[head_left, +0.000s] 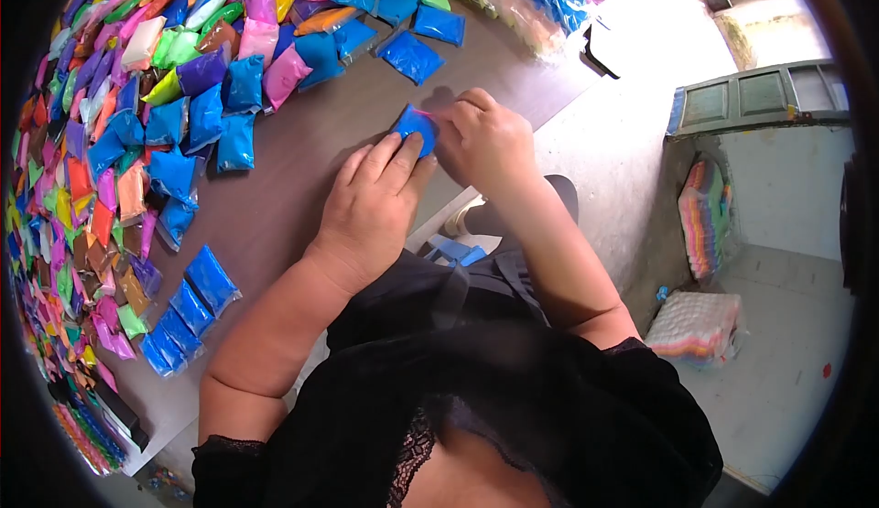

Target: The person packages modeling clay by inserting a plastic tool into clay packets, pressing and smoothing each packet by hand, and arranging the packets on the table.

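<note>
A small blue packet (pixel 417 125) lies near the right edge of the table, pressed under the fingertips of my left hand (pixel 374 188). My right hand (pixel 493 137) is closed in a pinch just right of the packet. A thin pink thing (pixel 428 114) shows between the right fingers and the packet's top; its kind I cannot make out. One loose blue packet (pixel 409 57) rests on the table beyond my hands. Several blue packets (pixel 190 311) lie side by side in a row left of my left forearm.
A large heap of coloured packets (pixel 137 96) covers the table's (pixel 284 188) left and far side. Bagged coloured goods (pixel 522 5) stand at the far edge. On the floor at right are wrapped stacks (pixel 696 325) and a greenish wooden cabinet piece (pixel 760 98).
</note>
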Demonstrator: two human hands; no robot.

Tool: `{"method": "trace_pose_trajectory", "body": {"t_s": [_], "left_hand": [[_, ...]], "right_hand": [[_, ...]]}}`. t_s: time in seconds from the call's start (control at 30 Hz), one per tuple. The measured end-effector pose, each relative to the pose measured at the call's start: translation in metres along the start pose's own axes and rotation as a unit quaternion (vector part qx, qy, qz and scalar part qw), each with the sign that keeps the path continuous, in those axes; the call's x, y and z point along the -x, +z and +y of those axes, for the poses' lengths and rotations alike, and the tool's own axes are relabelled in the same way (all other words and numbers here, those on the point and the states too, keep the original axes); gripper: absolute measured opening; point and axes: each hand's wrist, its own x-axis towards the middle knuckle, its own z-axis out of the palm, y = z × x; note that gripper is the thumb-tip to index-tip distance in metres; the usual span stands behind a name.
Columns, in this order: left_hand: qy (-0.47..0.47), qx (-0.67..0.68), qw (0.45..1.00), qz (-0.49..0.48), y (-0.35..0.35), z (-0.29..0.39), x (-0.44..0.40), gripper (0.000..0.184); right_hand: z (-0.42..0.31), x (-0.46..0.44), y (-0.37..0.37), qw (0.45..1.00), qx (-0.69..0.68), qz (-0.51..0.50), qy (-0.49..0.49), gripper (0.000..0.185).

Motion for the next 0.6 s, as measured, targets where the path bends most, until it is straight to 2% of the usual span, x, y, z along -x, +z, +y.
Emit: {"method": "trace_pose_trajectory", "body": {"t_s": [0.13,0.2,0.4,0.5,0.6], "left_hand": [[0.0,-0.012,1.0,-0.002,-0.002,0.003,0.001,0.031],[-0.002,0.001,1.0,0.004,0.004,0.002,0.002,0.031],[-0.015,0.077,0.997,0.005,0.001,-0.005,-0.002,0.033],[-0.019,0.102,0.995,-0.003,0.001,-0.007,-0.002,0.035],[-0.016,0.1,0.995,-0.008,0.0,-0.007,-0.002,0.036]], "right_hand": [[0.013,-0.004,-0.007,0.995,-0.096,-0.012,0.035,0.008],[0.01,-0.004,-0.013,0.987,-0.15,-0.024,-0.044,0.01],[0.012,-0.006,-0.005,0.991,-0.055,-0.037,-0.119,0.009],[0.01,-0.01,-0.006,0.994,-0.059,-0.048,-0.084,0.008],[0.01,-0.016,-0.006,0.993,-0.05,-0.048,-0.097,0.008]]}}
